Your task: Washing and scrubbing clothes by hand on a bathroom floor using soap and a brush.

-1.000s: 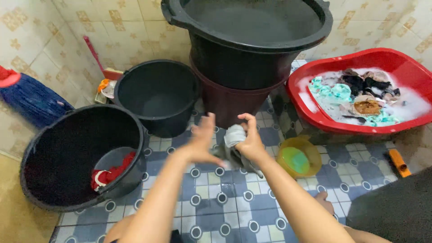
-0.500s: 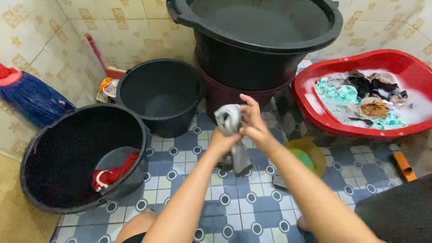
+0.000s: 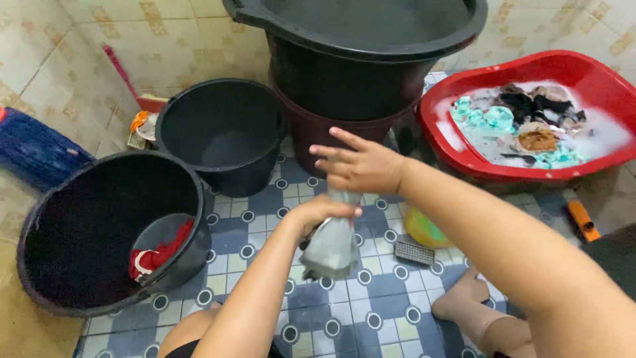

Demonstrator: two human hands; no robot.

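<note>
While I crouch on the tiled floor (image 3: 371,311), my left hand (image 3: 321,213) is closed around the top of a wet grey cloth (image 3: 330,248), which hangs down from my fist just in front of the stacked black tubs (image 3: 358,73). My right hand (image 3: 361,166) sits above it, fingers spread and loose, gripping nothing. I judge this is the wringing step, mid-squeeze. Next, my right hand would need to close on the cloth and twist against the left. Left of the tubs stands a large black basin (image 3: 99,232) holding red clothes (image 3: 159,252); right of them, a red tub (image 3: 530,119) of soapy laundry.
</note>
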